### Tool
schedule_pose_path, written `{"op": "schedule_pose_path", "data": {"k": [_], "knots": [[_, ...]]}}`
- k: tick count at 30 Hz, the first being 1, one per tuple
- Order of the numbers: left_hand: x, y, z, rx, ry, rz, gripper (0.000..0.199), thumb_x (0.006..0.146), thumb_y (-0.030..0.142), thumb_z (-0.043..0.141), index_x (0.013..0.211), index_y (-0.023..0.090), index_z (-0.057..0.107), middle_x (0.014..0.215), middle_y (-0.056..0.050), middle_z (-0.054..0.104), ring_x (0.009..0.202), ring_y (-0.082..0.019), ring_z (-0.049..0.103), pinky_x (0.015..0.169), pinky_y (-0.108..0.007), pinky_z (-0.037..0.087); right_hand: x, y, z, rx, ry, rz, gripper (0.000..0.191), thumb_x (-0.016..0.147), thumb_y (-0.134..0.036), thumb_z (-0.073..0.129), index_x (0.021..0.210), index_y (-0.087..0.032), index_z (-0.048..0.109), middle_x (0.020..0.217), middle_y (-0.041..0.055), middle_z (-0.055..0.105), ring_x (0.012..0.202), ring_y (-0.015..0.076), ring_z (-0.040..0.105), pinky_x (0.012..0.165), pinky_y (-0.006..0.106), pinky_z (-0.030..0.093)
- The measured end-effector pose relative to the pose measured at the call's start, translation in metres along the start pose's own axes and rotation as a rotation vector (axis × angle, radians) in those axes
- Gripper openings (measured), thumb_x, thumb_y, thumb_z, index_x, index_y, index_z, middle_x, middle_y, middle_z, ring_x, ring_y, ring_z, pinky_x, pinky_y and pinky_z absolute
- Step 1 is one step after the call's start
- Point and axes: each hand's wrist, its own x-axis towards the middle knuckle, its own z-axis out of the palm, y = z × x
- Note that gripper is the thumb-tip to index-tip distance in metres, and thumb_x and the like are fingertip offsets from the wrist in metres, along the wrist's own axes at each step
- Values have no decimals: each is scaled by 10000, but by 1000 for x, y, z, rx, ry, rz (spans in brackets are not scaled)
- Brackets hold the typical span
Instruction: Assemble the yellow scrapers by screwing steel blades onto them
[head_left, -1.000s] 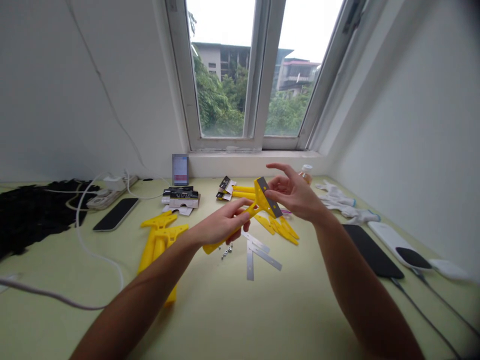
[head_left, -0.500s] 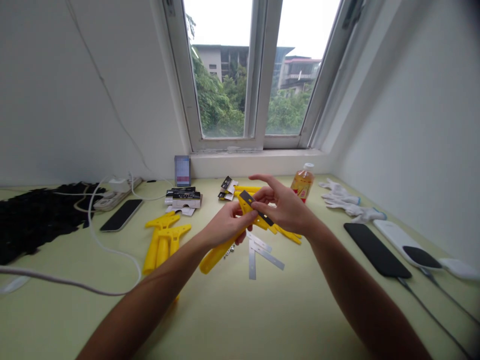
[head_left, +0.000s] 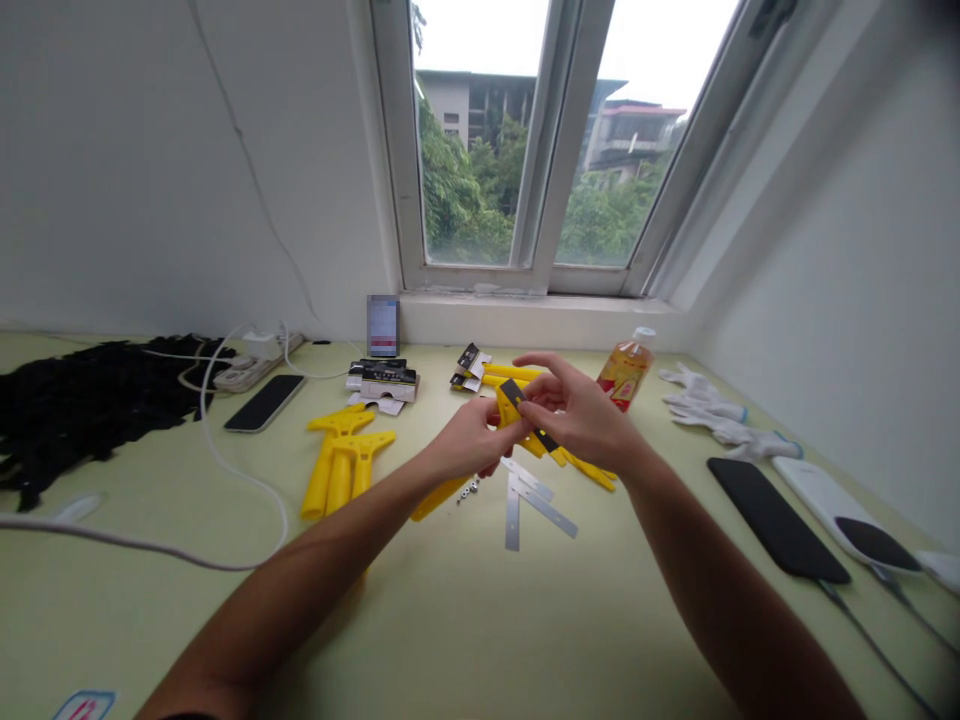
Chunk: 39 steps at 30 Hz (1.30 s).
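My left hand [head_left: 466, 440] is closed around the neck of a yellow scraper [head_left: 439, 498], whose handle slants down to the left. Against the scraper's head lies a dark slotted strip [head_left: 513, 392]. My right hand [head_left: 581, 405] pinches this strip between thumb and fingers, its index finger raised. On the table just below are several silver blades [head_left: 544, 505] with holes and a few small metal nuts or screws [head_left: 467, 490]. Yellow plastic pieces [head_left: 592, 468] lie partly hidden behind my right hand. Left of my hands rest more yellow scrapers [head_left: 339, 480].
Behind stand small black-and-white boxes [head_left: 386, 382] and a propped phone [head_left: 383, 325]. A drink bottle [head_left: 627, 370], white gloves [head_left: 701, 408] and a black power bank or phone [head_left: 776, 520] are right. A white cable [head_left: 225, 465] loops across the left, near another phone [head_left: 265, 403].
The view has shifted, so everything sits slightly to the right. Both hands keep their hold on the scraper and dark strip, with little visible movement between them.
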Motion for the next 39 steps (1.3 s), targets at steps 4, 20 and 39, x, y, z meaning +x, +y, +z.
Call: {"op": "schedule_pose_path", "data": {"k": [4, 20, 39], "knots": [[1, -1, -2, -9, -11, -15, 480, 822, 625, 571, 714, 160, 523, 566, 22, 515, 360, -82, 480, 338, -204, 329, 0, 2, 3, -61, 21, -2, 406, 833, -230, 617, 1228, -235, 524, 859, 19, 688, 705, 146, 651, 664, 281, 531], [8, -2, -22, -299, 107, 7, 336, 845, 443, 624, 709, 155, 517, 528, 30, 503, 327, -71, 448, 303, -193, 316, 9, 21, -7, -42, -64, 11, 451, 872, -379, 615, 1283, -246, 485, 913, 34, 681, 767, 174, 660, 700, 320, 537], [35, -44, -63, -571, 388, -94, 340, 845, 476, 629, 807, 169, 489, 566, 46, 501, 343, -64, 449, 325, -179, 315, 18, 85, 88, -561, -518, -47, 289, 835, -106, 474, 973, -223, 700, 975, 60, 698, 904, 201, 630, 805, 304, 451]]}}
